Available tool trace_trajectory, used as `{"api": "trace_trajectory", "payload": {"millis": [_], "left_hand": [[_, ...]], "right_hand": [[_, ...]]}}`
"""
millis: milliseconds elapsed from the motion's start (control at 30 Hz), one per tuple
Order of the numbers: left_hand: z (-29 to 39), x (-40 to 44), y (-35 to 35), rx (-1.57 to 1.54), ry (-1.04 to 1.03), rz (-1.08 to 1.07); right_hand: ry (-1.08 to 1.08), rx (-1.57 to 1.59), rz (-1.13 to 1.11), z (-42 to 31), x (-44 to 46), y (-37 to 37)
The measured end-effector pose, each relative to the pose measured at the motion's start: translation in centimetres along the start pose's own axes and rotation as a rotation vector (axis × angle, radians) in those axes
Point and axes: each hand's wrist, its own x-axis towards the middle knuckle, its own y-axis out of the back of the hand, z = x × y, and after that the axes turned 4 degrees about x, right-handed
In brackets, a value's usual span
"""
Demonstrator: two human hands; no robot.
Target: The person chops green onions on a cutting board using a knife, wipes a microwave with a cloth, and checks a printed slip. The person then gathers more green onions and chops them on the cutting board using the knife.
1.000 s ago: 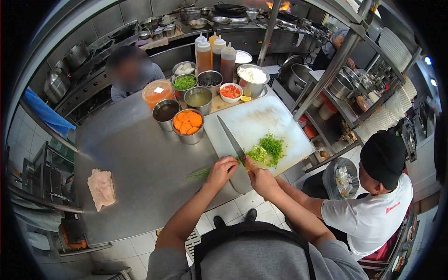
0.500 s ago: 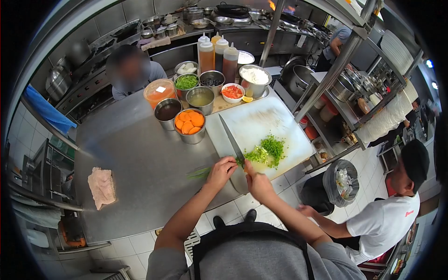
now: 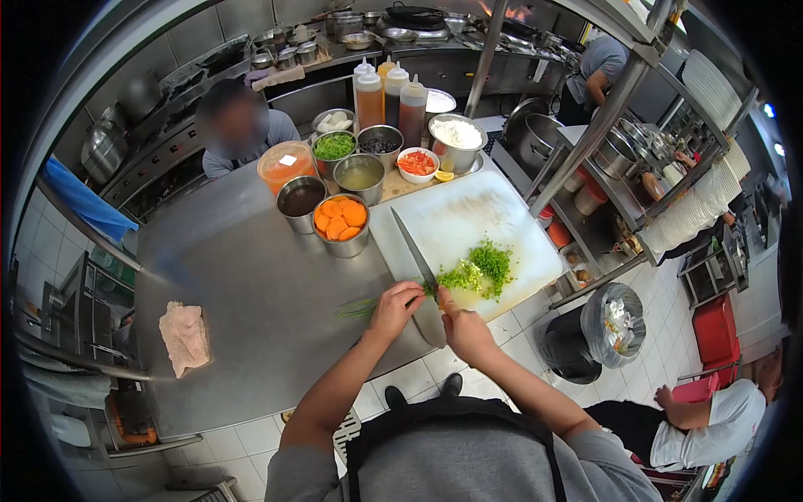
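My right hand (image 3: pixel 468 335) grips the handle of a long kitchen knife (image 3: pixel 413 245), whose blade points away over the white cutting board (image 3: pixel 418 209). Beside the blade, my left hand (image 3: pixel 396 306) is closed around a bunch of green onions (image 3: pixel 358 308), with the long green ends sticking out to the left. Chopped green onion (image 3: pixel 488 266) lies heaped on the board to the right of the blade. The fingertips of my left hand are close to the knife; the exact contact is too small to make out.
Metal containers, one with carrot slices (image 3: pixel 341 219), stand behind the board near squeeze bottles (image 3: pixel 412 113). A piece of raw meat (image 3: pixel 185 338) lies on the steel table (image 3: pixel 251 335). A trash bin (image 3: pixel 611 326) and a person in white (image 3: pixel 711 422) are to the right.
The person in white at the right has moved farther away, toward the frame's lower right edge. My hands and the knife stay in nearly the same place.
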Motion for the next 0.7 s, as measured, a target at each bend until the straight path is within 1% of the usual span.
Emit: {"api": "trace_trajectory", "payload": {"millis": [100, 133, 233, 267, 367, 400, 500, 633, 700], "left_hand": [[0.1, -0.2, 0.2, -0.001, 0.020, -0.032], [0.2, -0.3, 0.4, -0.003, 0.026, -0.049], [0.2, 0.5, 0.3, 0.001, 0.022, -0.035], [0.2, 0.2, 0.3, 0.004, 0.027, -0.032], [0.4, 0.3, 0.4, -0.021, 0.036, -0.040], [0.5, -0.1, 0.5, -0.013, 0.045, -0.047], [0.5, 0.8, 0.0, 0.001, 0.032, -0.054], [1.2, 1.4, -1.9, -0.017, 0.059, -0.105], [2.3, 2.3, -3.7, -0.025, 0.068, -0.124]], "right_hand": [[-0.081, 0.006, -0.067, -0.4, 0.6, 0.7], [-0.010, 0.045, -0.017, 0.0, 0.8, 1.2], [0.038, 0.087, -0.006, -0.6, 0.2, 1.9], [-0.055, 0.039, -0.056, -1.2, -0.1, 1.4], [-0.015, 0.047, 0.025, 0.1, -0.4, -0.9], [-0.081, 0.028, -0.045, -0.2, 0.1, 0.0], [0.055, 0.122, 0.028, 1.6, 0.2, 1.5], [-0.149, 0.211, -0.045, 2.5, -0.4, 5.1], [-0.119, 0.164, -0.011, 4.7, -0.3, 5.3]]}}
